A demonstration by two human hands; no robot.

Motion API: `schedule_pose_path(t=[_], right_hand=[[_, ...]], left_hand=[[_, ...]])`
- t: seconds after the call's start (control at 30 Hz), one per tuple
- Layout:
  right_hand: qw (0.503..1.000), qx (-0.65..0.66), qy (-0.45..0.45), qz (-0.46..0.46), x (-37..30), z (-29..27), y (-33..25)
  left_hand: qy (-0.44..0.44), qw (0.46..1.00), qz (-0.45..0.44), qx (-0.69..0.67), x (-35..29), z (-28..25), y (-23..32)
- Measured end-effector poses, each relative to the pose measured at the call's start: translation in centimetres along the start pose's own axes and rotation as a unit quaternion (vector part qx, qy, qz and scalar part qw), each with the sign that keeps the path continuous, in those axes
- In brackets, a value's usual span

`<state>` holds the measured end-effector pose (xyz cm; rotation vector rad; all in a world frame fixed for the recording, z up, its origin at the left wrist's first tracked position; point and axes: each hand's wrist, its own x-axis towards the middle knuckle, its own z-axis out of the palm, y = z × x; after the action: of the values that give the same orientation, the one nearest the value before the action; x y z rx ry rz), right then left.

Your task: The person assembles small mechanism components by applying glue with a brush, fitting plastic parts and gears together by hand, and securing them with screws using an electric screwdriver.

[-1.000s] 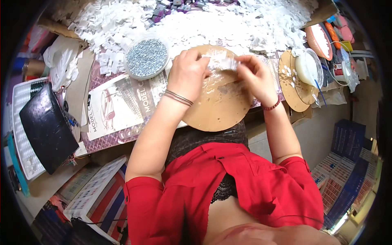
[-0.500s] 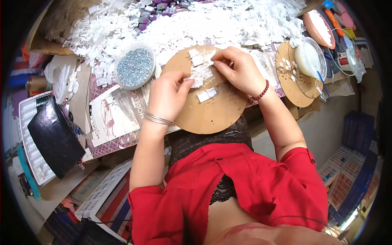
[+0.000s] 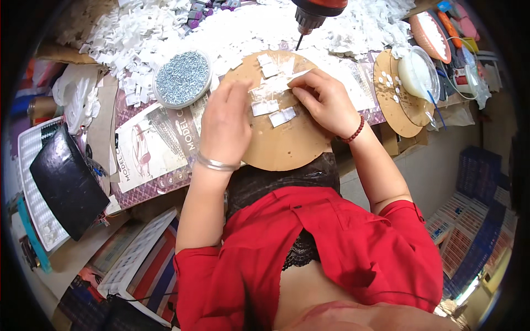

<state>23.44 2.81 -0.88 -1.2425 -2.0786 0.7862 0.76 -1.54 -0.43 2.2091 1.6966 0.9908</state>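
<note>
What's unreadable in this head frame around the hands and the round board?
- Left hand: fingertips hidden by its own back; grip unclear.
- Small white plastic pieces on the round brown board: too small for detail.
- Red power drill: body cut off by top edge.
- Right hand: pinching a white strip; fingertips partly hidden.

Screw dish (image 3: 183, 78) left of round board (image 3: 287, 143); drill (image 3: 312, 12) behind board

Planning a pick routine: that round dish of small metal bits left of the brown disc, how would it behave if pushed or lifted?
The round dish looks shallow and wide, so it would probably slide rather than tip. It is heaped with small metal pieces, so likely heavy for its size. Tilted, the loose pieces would probably spill. It sits apart from the left hand.
</note>
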Motion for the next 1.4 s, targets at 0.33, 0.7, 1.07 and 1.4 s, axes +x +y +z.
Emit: schedule_pose_path(t=[0.33,0.7,1.07,1.4], right_hand=[[0.985,-0.166,0.049,-0.021,6.2,0.8,2.7],[0.982,-0.131,-0.075,0.117,4.7,-2.4,1.9],[0.972,-0.219,0.043,-0.074,1.8,-0.6,2.0],[0.985,-0.159,-0.019,-0.068,-0.4,0.1,0.4]], left_hand=[[-0.078,0.991,-0.037,-0.107,0.6,1.5,1.0],[-0.059,0.997,0.012,-0.053,2.9,0.8,-0.8],[-0.081,0.994,-0.004,-0.077,0.8,2.6,0.5],[-0.042,0.998,0.008,-0.051,0.7,3.4,0.8]])
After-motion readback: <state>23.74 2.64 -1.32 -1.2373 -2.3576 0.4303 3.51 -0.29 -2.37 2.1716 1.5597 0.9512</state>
